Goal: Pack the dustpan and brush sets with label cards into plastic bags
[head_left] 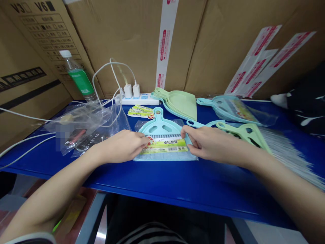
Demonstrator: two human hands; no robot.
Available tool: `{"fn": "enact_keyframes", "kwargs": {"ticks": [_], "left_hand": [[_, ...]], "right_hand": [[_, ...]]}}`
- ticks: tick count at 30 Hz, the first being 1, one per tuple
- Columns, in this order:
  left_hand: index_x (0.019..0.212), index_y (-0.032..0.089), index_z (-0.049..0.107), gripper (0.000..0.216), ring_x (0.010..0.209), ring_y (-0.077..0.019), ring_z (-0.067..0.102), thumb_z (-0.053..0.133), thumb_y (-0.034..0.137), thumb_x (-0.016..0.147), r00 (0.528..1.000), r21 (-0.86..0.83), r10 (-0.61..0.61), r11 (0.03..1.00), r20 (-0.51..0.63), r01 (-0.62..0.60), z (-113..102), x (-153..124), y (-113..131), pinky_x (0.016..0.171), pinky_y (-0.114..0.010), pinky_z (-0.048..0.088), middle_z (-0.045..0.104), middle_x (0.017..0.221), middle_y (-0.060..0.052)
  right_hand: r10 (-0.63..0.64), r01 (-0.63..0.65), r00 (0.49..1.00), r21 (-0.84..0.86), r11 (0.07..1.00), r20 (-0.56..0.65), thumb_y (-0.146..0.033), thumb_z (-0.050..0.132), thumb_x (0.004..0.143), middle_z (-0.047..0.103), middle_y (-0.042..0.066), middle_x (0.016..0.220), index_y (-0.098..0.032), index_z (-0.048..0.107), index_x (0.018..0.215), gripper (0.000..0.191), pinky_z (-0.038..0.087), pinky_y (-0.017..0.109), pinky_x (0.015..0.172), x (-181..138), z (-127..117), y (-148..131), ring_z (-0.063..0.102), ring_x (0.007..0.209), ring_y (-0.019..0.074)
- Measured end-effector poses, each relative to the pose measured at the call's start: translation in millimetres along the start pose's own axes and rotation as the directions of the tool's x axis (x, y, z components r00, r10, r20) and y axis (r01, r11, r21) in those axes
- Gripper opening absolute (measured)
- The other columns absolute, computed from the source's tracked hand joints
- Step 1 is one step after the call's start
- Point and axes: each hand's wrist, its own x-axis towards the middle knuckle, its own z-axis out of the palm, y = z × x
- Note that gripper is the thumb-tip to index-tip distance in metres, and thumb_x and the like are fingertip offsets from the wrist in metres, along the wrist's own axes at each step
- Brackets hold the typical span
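A light blue dustpan (157, 126) lies in a clear plastic bag in front of me, its handle pointing away. A dark-bristled brush and a green-and-yellow label card (165, 144) show on top of it. My left hand (128, 145) is closed, thumb and fingers pinched at the left edge of the bagged dustpan by the card. At the opposite edge, my right hand (203, 144) is closed with bent fingers on the bag and pan rim. Which layers each hand pinches is partly hidden.
Stacked green and blue dustpans (181, 101) lie behind, near more label cards (141, 112). A bagged dustpan (233, 106), small brushes (243, 134) and clear bags (291, 152) are at right. At left are a power strip (139, 99), cables, plastic wrap and a bottle (81, 79).
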Motion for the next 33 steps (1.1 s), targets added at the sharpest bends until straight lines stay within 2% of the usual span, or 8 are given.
{"fn": "enact_keyframes", "kwargs": {"ticks": [9,17,23,29,33], "left_hand": [[0.075,0.018,0.053,0.025,0.055,-0.0131,0.050,0.037,0.016,0.093,0.999,-0.001,-0.028,1.000,0.020,0.028,-0.6,0.1,1.3,0.052,-0.026,0.032,0.059,0.070,-0.002],[0.075,0.018,0.053,0.024,0.055,-0.0125,0.050,0.037,0.015,0.093,0.998,-0.006,-0.047,0.999,0.034,0.047,-2.3,0.6,2.0,0.052,-0.026,0.032,0.059,0.071,-0.002],[0.075,0.018,0.053,0.023,0.055,-0.0119,0.051,0.039,0.016,0.093,0.997,0.006,-0.058,0.998,0.048,0.058,-1.3,0.5,2.1,0.052,-0.025,0.033,0.061,0.073,-0.002],[0.078,0.017,0.055,0.024,0.057,-0.0119,0.052,0.037,0.016,0.093,0.998,-0.009,-0.048,0.999,0.040,0.048,0.4,0.4,1.2,0.053,-0.026,0.035,0.062,0.075,-0.003],[0.080,0.017,0.056,0.025,0.059,-0.0122,0.054,0.035,0.018,0.094,0.997,-0.011,-0.065,0.998,0.049,0.065,0.5,-0.2,-0.4,0.055,-0.026,0.036,0.064,0.078,-0.004]], "right_hand": [[0.036,-0.034,0.999,-0.072,0.997,0.035,-0.014,0.046,0.079,0.055,-0.004,0.055,-0.020,0.051,0.095,0.018,0.027,0.026,0.048,0.5,1.5,-2.1,0.050,0.047,0.0151],[0.010,-0.011,1.000,-0.051,0.999,-0.007,-0.014,0.041,0.080,0.058,-0.001,0.058,-0.020,0.049,0.092,0.016,0.028,0.026,0.049,-1.5,0.1,-2.2,0.050,0.049,0.0155],[0.031,-0.032,0.999,0.013,0.999,0.028,-0.023,0.039,0.089,0.052,-0.004,0.053,-0.022,0.045,0.092,0.007,0.028,0.027,0.049,-1.0,-1.8,1.7,0.050,0.047,0.0159],[0.011,-0.010,1.000,0.149,0.989,-0.003,-0.017,0.046,0.080,0.057,-0.006,0.055,-0.023,0.042,0.091,0.013,0.033,0.028,0.052,-2.0,-3.1,2.8,0.052,0.047,0.0146],[-0.016,0.035,0.997,0.256,0.966,-0.078,-0.020,0.045,0.079,0.053,-0.008,0.048,-0.024,0.040,0.087,0.010,0.033,0.028,0.051,-2.6,-5.9,2.5,0.049,0.044,0.0135]]}}
